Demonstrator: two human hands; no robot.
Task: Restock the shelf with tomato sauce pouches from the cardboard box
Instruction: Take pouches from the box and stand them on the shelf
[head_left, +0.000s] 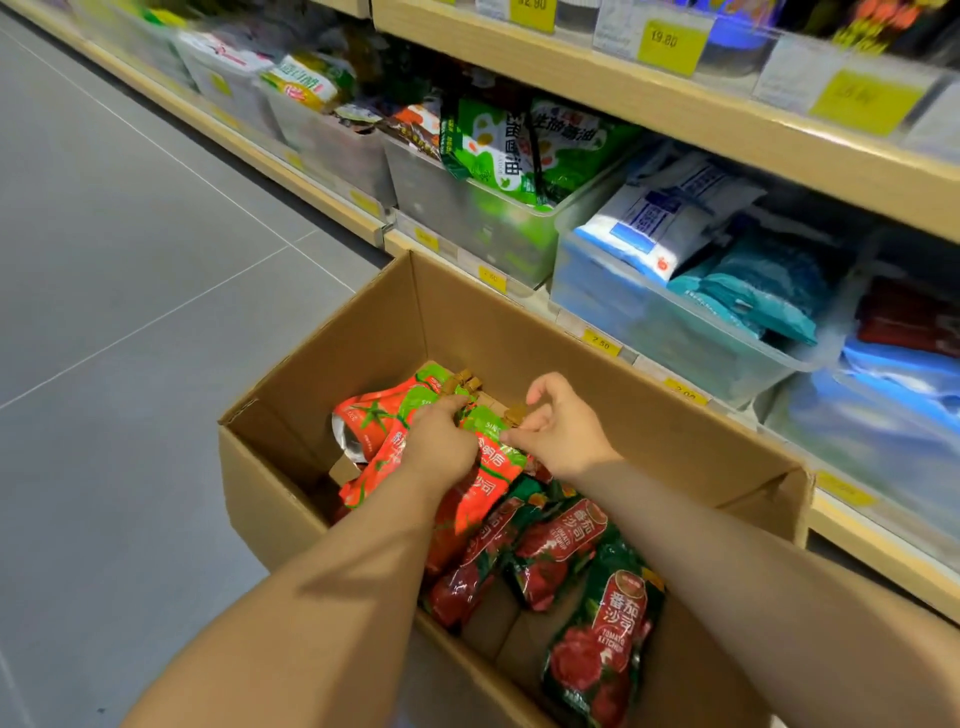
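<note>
An open cardboard box (467, 322) stands on the floor against the shelf. Inside lie several tomato sauce pouches: bright red-and-green ones (371, 415) at the far end, darker red ketchup pouches (602, 649) nearer me. My left hand (441, 441) reaches into the box and grips the top of a red-and-green pouch. My right hand (558, 428) pinches the upper edge of a neighbouring red-and-green pouch (498, 460), close to its brown cap. Both forearms stretch over the box's near edge.
The shelf (675, 111) runs along the right, with yellow price tags on its edges. Clear plastic bins on the lower level hold green pouches (524, 150), white-and-blue bags (670, 218) and teal bags (769, 291). Grey tiled floor (130, 286) lies to the left.
</note>
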